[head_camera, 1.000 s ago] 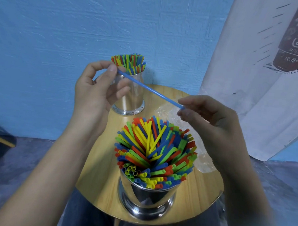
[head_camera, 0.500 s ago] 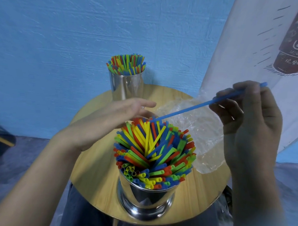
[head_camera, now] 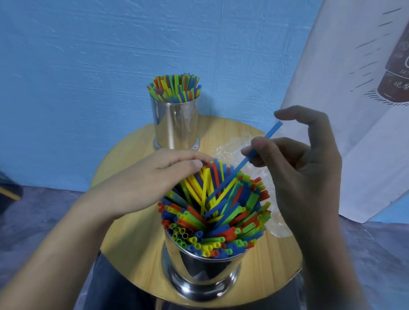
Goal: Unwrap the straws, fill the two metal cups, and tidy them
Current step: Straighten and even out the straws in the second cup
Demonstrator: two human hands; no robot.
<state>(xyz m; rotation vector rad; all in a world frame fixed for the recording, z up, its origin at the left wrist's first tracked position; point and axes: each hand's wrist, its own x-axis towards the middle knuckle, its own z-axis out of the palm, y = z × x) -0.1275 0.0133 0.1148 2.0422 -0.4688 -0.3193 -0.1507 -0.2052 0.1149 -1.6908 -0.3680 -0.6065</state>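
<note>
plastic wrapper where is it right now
In the head view the clear plastic wrapper lies on the right side of the round wooden table, beyond the near metal cup and partly behind the right hand, which pinches a blue straw.

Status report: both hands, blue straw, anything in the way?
Right hand pinches blue straw, lower end in near cup. Left hand touches cup's straws, holding nothing. Plastic wrap beside, not blocking.

Red, yellow, green and blue plastic straws point(head_camera: 220, 215); mirror-silver metal cups point(head_camera: 202, 268); pale wood-grain round table point(head_camera: 131, 240); plain blue wall point(head_camera: 86, 46)
</note>
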